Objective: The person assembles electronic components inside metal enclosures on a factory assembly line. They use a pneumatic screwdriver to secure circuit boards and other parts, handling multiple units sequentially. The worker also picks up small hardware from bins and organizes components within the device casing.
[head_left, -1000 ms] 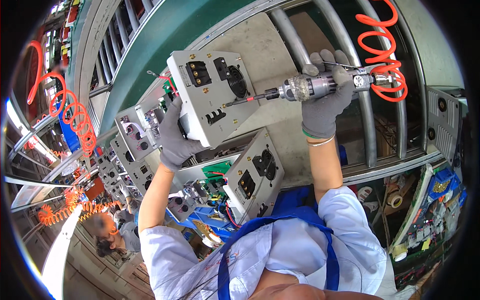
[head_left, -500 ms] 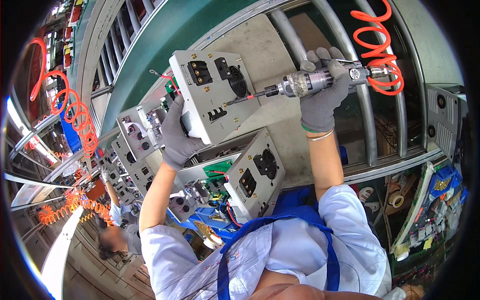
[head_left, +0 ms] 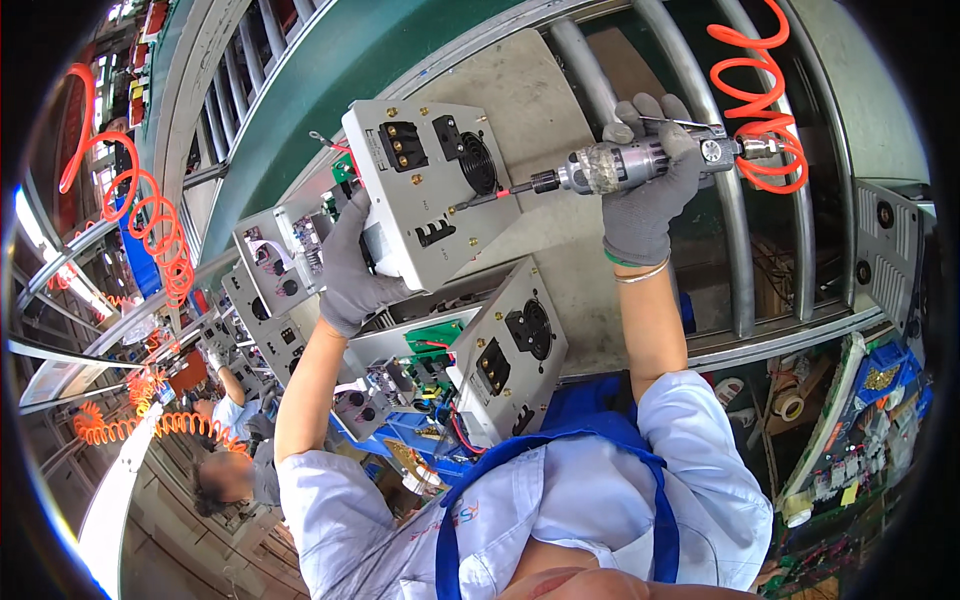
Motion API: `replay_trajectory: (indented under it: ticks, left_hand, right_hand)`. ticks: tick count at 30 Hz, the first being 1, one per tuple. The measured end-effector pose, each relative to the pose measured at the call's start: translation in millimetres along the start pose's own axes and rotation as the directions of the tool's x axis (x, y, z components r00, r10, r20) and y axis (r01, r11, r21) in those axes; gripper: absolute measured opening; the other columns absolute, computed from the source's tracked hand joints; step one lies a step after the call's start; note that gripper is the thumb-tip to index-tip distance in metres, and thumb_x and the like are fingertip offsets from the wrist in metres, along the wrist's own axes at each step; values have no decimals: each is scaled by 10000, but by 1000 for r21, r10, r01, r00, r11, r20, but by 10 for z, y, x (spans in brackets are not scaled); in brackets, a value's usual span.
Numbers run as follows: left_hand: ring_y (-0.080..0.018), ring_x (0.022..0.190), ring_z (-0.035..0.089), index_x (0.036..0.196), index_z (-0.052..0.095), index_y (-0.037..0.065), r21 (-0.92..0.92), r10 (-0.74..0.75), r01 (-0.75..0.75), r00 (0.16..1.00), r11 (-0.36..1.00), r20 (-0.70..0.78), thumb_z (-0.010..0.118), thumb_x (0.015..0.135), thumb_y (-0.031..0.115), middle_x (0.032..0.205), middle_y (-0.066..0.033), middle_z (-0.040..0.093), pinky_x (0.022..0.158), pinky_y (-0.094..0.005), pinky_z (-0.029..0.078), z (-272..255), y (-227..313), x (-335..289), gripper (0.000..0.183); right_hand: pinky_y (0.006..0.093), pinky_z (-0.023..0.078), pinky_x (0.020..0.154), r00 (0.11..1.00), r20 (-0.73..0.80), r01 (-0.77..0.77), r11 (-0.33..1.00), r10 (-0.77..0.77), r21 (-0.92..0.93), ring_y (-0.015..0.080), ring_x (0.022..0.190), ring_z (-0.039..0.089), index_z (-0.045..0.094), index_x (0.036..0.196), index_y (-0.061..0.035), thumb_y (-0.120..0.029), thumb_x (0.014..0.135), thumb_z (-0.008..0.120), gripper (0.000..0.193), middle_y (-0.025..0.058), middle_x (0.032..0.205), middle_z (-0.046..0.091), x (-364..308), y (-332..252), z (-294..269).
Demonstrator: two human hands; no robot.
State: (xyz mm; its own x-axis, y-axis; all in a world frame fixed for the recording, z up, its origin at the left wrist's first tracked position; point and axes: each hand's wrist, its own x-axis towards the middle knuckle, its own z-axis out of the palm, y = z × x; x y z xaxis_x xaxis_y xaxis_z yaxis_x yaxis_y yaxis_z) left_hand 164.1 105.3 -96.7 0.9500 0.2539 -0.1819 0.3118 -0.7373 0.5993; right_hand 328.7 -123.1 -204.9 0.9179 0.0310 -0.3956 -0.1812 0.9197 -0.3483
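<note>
My right hand [head_left: 652, 185], in a grey glove, is wrapped round a pneumatic screwdriver [head_left: 612, 166] with a lever along its body. The bit runs left through a red section, and its tip meets a brass-coloured screw on the face of a grey metal panel [head_left: 448, 225]. This panel carries black terminal blocks and a round black fan grille. My left hand [head_left: 357, 262], gloved too, grips the panel's left edge and holds it tilted. Behind the panel's edge show a green circuit board and a red wire with a ring terminal.
A second grey unit [head_left: 515, 350] with a green board stands nearer me. Further units line up at left, where a person [head_left: 238, 475] works. An orange coiled air hose [head_left: 752, 95] joins the screwdriver. Metal rollers [head_left: 700, 110] lie under my right arm; a blue parts bin [head_left: 885, 375] sits at right.
Both hands, the screwdriver and the panel keep nearly the same places. The view has shifted very slightly. At left, the other person has moved a little.
</note>
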Motion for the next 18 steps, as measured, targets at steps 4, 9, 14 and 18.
replay_trajectory:
  ticks: [4, 9, 14, 18]
  left_hand:
    - [-256, 1079, 621, 1328, 447, -36, 71, -2, 6, 998, 997, -64, 909, 489, 435, 1181, -164, 622, 954, -360, 470, 55, -125, -69, 1067]
    - [-245, 1045, 637, 1340, 443, -7, 26, -34, 34, 999, 999, 15, 911, 504, 407, 1162, -148, 636, 928, -353, 488, 2, 13, 34, 1043]
    - [-235, 1037, 644, 1347, 442, 14, -4, -13, 13, 1000, 1000, 18, 909, 514, 399, 1151, -134, 649, 923, -354, 494, 19, -54, 38, 1030]
    - [-208, 958, 643, 1355, 445, 42, 46, -25, 25, 1000, 999, -1, 909, 508, 403, 1059, -113, 652, 874, -339, 504, 13, -46, -19, 1032]
  right_hand:
    - [329, 543, 699, 998, 62, 0, 999, -2, 39, 236, 842, 609, 467, 1187, -21, -142, 857, 524, 356, 183, 984, 625, 2, -9, -41]
    - [334, 541, 704, 998, 58, -1, 1000, 1, 10, 235, 846, 608, 472, 1181, -21, -145, 856, 521, 351, 181, 981, 626, -26, -39, 39]
    - [340, 542, 710, 999, 46, -11, 1000, 12, -16, 242, 881, 610, 482, 1194, -5, -166, 858, 528, 375, 189, 1023, 621, 16, -27, 42]
    - [359, 538, 710, 1000, -4, -4, 997, 4, -77, 267, 904, 616, 510, 1193, 25, -199, 844, 565, 418, 200, 1051, 621, 40, -41, 41]
